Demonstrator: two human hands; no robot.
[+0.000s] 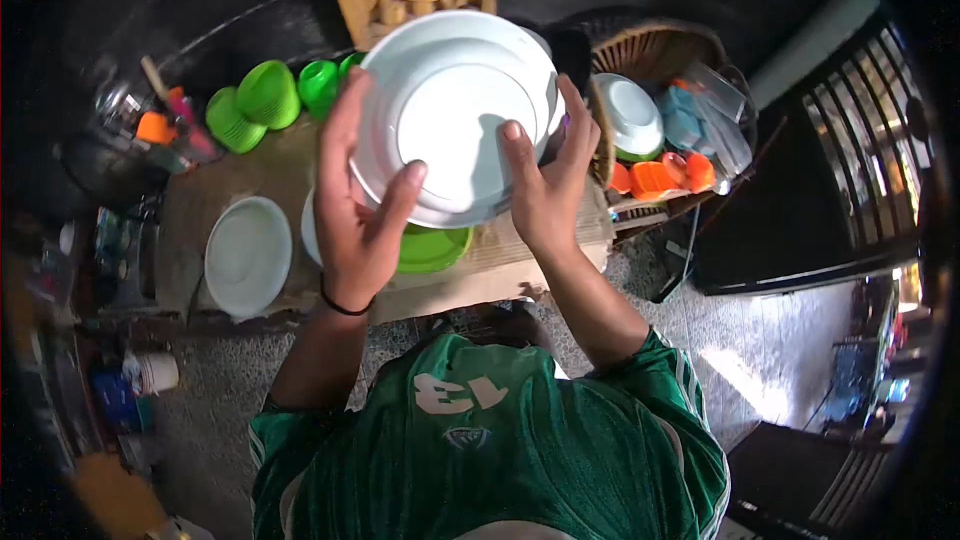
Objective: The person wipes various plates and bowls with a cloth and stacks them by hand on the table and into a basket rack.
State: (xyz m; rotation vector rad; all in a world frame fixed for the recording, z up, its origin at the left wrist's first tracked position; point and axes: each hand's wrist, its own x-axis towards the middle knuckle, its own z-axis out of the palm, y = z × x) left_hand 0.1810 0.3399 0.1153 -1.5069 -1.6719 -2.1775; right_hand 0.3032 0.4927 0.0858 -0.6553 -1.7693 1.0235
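A stack of white plates [465, 125] is held up over the cardboard-covered surface. On its left side my left hand [365, 200] grips the rim, thumb on the top face. My right hand [550, 170] holds the opposite side, its thumb also on top. Below the stack, part of a green plate [433, 250] shows on the cardboard [510, 265]. To the left lies a white plate [248, 255], and the edge of another white item shows beside my left wrist.
Green bowls [268, 95] stand at the back left, near orange and pink utensils. At the right, a wicker basket [665, 45] stands behind a white bowl [630, 115], orange containers [655, 180] and clear plastic ones. A black slatted piece [790, 190] stands further right.
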